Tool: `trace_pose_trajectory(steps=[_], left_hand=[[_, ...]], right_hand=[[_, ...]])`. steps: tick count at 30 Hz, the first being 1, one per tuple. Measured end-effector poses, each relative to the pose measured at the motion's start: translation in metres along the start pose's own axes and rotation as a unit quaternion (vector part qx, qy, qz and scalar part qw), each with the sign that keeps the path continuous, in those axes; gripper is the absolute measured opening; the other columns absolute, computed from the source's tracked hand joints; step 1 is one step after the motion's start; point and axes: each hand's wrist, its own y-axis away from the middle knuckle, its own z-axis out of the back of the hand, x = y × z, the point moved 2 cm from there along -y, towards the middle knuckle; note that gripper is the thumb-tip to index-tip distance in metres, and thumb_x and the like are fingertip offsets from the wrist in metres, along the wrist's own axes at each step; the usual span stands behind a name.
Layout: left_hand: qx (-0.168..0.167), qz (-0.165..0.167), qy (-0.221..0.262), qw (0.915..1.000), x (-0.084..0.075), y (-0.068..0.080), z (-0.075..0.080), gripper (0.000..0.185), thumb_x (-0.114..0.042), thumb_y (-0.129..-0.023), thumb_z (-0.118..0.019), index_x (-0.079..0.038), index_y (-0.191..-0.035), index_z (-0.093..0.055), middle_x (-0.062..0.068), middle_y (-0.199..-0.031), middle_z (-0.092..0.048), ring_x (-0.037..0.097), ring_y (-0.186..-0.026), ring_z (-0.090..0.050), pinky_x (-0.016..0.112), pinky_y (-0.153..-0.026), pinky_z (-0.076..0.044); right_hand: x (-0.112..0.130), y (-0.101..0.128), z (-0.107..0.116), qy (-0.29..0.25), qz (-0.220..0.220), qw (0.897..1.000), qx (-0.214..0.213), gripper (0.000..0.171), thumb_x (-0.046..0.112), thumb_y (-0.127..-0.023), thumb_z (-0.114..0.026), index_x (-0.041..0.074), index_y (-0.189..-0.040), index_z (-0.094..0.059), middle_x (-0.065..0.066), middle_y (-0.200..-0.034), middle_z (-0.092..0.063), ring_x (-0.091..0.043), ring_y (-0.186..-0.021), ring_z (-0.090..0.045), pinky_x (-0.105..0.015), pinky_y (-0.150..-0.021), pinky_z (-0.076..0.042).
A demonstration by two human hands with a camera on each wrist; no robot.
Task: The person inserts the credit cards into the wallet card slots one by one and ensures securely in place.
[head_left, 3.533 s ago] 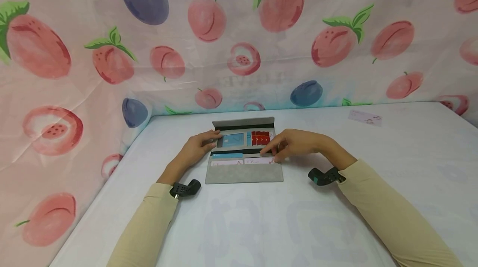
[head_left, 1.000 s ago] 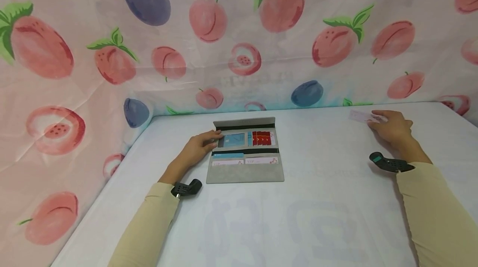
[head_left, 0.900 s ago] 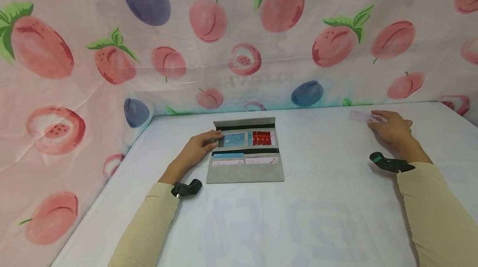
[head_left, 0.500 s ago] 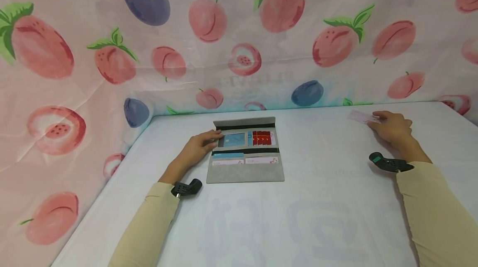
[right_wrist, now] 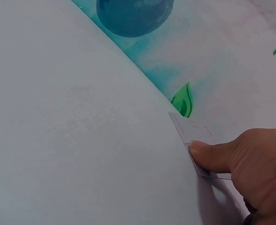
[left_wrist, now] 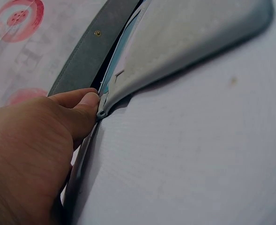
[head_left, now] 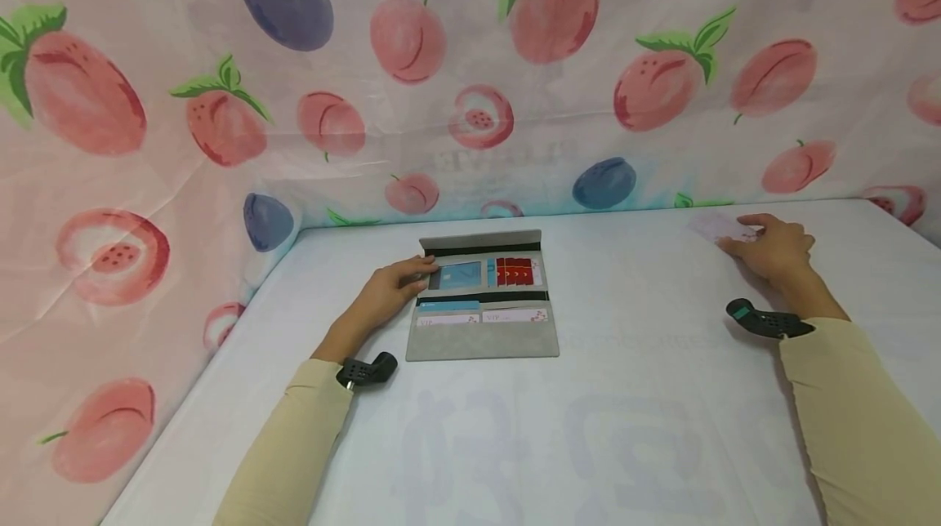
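Note:
An unfolded grey wallet (head_left: 482, 343) lies in the middle of the white table. Its pockets hold a blue card (head_left: 460, 276), a red patterned card (head_left: 514, 272) and two pale VIP cards (head_left: 515, 316). My left hand (head_left: 382, 293) grips the wallet's left edge; the left wrist view shows thumb and forefinger pinching it near the fold. Far to the right, my right hand (head_left: 775, 252) pinches a pale pink card (head_left: 709, 225) by its right end. In the right wrist view the thumb lies over this card (right_wrist: 187, 129), and the fingers beneath are hidden.
The white table (head_left: 625, 428) meets a fruit-printed cloth backdrop (head_left: 544, 101) just behind the pink card. A black wrist camera (head_left: 367, 369) sits on the left wrist and another camera (head_left: 768, 320) on the right.
My right hand has left the wallet's right side, moved right and taken hold of the pink card, which has just tilted a little. The left hand has stayed at the wallet.

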Motion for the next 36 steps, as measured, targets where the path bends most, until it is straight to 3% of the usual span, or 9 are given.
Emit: trace_pose_trajectory(steps=[6,12,15,19,23,30,36], left_hand=[[-0.005,-0.012,0.006,0.9999,0.001,0.0,0.0,0.035,-0.011,-0.095,-0.059,-0.008,-0.13,-0.061,0.006,-0.143,-0.048,0.027,-0.137,-0.035,0.048,-0.111,-0.025],[-0.019,-0.034,0.001,0.9992,0.0,0.002,-0.001,0.034,-0.012,-0.095,-0.059,-0.007,-0.129,-0.061,0.008,-0.141,-0.049,0.029,-0.135,-0.037,0.051,-0.109,-0.027],[-0.018,-0.03,0.0,0.9994,0.0,0.002,-0.001,0.034,-0.011,-0.095,-0.059,-0.007,-0.129,-0.061,0.008,-0.141,-0.049,0.028,-0.135,-0.037,0.051,-0.109,-0.027],[-0.01,-0.016,0.001,0.9998,0.002,0.001,-0.001,0.035,-0.011,-0.095,-0.059,-0.007,-0.13,-0.06,0.008,-0.143,-0.048,0.028,-0.136,-0.035,0.05,-0.111,-0.025],[-0.007,-0.006,-0.003,1.0,0.002,0.001,-0.002,0.035,-0.011,-0.095,-0.059,-0.007,-0.13,-0.06,0.007,-0.143,-0.048,0.027,-0.137,-0.034,0.048,-0.111,-0.025],[-0.005,-0.004,-0.002,1.0,0.001,0.001,-0.003,0.035,-0.012,-0.096,-0.058,-0.009,-0.131,-0.06,0.005,-0.143,-0.048,0.026,-0.137,-0.034,0.047,-0.112,-0.024],[-0.007,-0.003,0.002,1.0,0.0,0.002,-0.002,0.035,-0.012,-0.096,-0.058,-0.008,-0.13,-0.06,0.006,-0.143,-0.048,0.027,-0.137,-0.034,0.047,-0.111,-0.025]], right_hand=[[0.004,0.0,0.005,-0.011,-0.005,1.0,0.01,0.07,0.04,-0.094,-0.058,-0.001,-0.145,-0.033,-0.039,-0.134,-0.031,-0.059,-0.121,-0.022,-0.07,-0.096,-0.023],[0.007,0.0,0.01,-0.033,-0.023,0.999,0.016,0.055,0.028,-0.098,-0.051,0.005,-0.146,-0.037,-0.036,-0.131,-0.036,-0.056,-0.119,-0.025,-0.069,-0.091,-0.027],[0.01,0.0,0.01,-0.049,-0.02,0.998,0.027,0.053,0.029,-0.099,-0.048,0.007,-0.147,-0.036,-0.034,-0.128,-0.041,-0.05,-0.114,-0.034,-0.062,-0.085,-0.035],[0.017,-0.001,0.008,-0.09,0.003,0.995,0.046,0.055,0.031,-0.099,-0.05,0.009,-0.148,-0.035,-0.03,-0.122,-0.047,-0.038,-0.101,-0.044,-0.037,-0.076,-0.044],[0.026,0.0,0.006,-0.141,0.019,0.988,0.063,0.057,0.031,-0.099,-0.052,0.01,-0.148,-0.034,-0.029,-0.128,-0.042,-0.033,-0.097,-0.048,-0.017,-0.069,-0.049],[0.031,0.002,0.003,-0.172,0.017,0.983,0.067,0.057,0.032,-0.1,-0.051,0.012,-0.149,-0.033,-0.025,-0.13,-0.041,-0.025,-0.092,-0.053,-0.015,-0.072,-0.051],[0.041,0.002,-0.005,-0.203,0.034,0.974,0.095,0.062,0.034,-0.096,-0.058,0.01,-0.149,-0.034,-0.022,-0.129,-0.042,-0.016,-0.085,-0.057,-0.017,-0.074,-0.051]])
